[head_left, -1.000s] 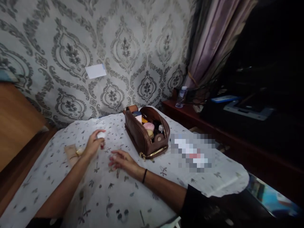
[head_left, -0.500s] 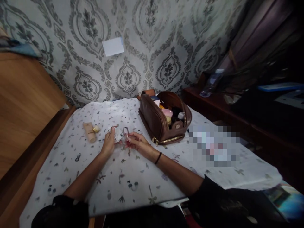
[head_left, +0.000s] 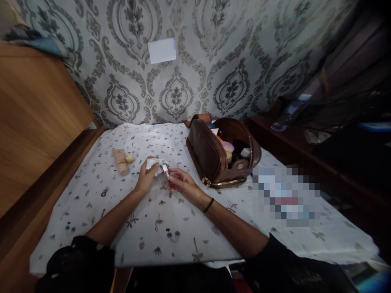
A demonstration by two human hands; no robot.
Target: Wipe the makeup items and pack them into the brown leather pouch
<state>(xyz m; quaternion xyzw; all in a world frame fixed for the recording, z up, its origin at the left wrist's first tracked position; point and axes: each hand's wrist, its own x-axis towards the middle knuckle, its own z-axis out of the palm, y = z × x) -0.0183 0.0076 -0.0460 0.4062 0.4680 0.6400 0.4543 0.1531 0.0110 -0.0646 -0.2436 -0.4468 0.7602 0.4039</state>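
Note:
My left hand (head_left: 147, 178) is closed around a crumpled white tissue (head_left: 152, 164) above the patterned white cloth (head_left: 159, 211). My right hand (head_left: 182, 184) pinches a small clear bottle with red contents (head_left: 166, 171), and the tissue touches the bottle's top. Both hands meet near the middle of the cloth, left of the open brown leather pouch (head_left: 214, 152). A black band sits on my right wrist.
A beige tube with a gold cap (head_left: 121, 160) lies left of my hands. The pouch holds several small cosmetic items. A wooden panel (head_left: 33, 122) stands at the left. A dark shelf with a plastic bottle (head_left: 288, 114) runs along the right. A white note (head_left: 161, 50) hangs on the wallpaper.
My hands came together: the right picked up the small bottle and the left brought the tissue against it. The view shifted left and down.

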